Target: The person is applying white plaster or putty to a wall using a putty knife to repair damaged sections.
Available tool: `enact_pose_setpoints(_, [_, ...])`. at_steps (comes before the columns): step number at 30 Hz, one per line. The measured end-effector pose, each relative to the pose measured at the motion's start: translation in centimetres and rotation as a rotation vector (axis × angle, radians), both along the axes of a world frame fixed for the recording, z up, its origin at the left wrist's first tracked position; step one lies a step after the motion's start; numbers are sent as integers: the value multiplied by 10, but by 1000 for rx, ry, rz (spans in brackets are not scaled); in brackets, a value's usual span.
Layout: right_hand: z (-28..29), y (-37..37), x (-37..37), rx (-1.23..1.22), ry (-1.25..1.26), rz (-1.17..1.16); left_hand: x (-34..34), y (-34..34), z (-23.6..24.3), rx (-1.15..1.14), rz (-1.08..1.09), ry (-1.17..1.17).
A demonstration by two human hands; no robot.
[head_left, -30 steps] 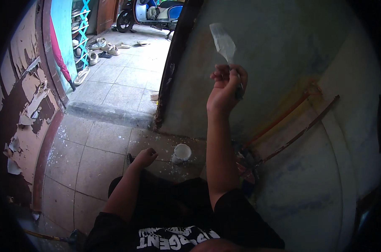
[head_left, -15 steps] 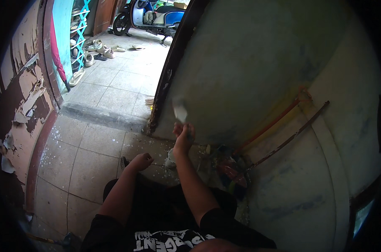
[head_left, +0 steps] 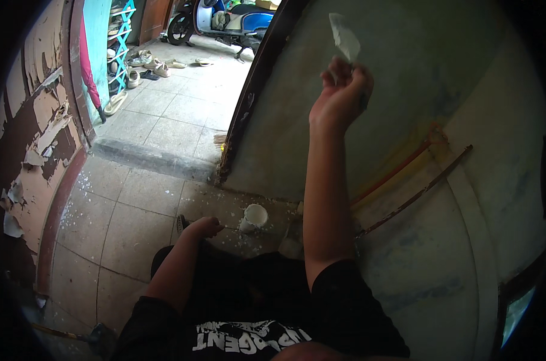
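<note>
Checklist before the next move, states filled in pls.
1. Right hand gripping the flat-bladed tool: ok.
2. Blade touching the wall: cannot tell from this angle.
3. White container upright on the floor: ok.
4. Floor around the container free of white spots: not ok, spots visible.
5. Left hand empty: cannot tell, fingers curled.

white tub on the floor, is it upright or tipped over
Upright: the white tub stands on the tiled floor with its round top facing up.
</note>
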State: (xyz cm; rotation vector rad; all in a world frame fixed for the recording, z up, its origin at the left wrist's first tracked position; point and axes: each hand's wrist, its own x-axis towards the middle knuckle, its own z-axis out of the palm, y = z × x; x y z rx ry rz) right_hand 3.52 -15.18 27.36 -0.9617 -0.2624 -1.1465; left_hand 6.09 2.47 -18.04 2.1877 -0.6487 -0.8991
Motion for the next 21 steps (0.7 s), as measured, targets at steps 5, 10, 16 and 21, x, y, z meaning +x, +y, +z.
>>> enact_pose_setpoints(5, [-49, 0, 25, 69, 195, -33, 4, -2, -14, 89, -126, -5])
enact_pose_setpoints(10, [-182, -6, 19, 210, 416, 8, 6, -1, -18, 124, -241, 13])
enact_pose_setpoints(16, [-279, -12, -6, 308, 717, -21, 14, -3, -52, 130, -232, -111])
enact_pose_setpoints(21, [-294, -49, -40, 226, 752, 115, 27, -5, -76, 140, -581, -379])
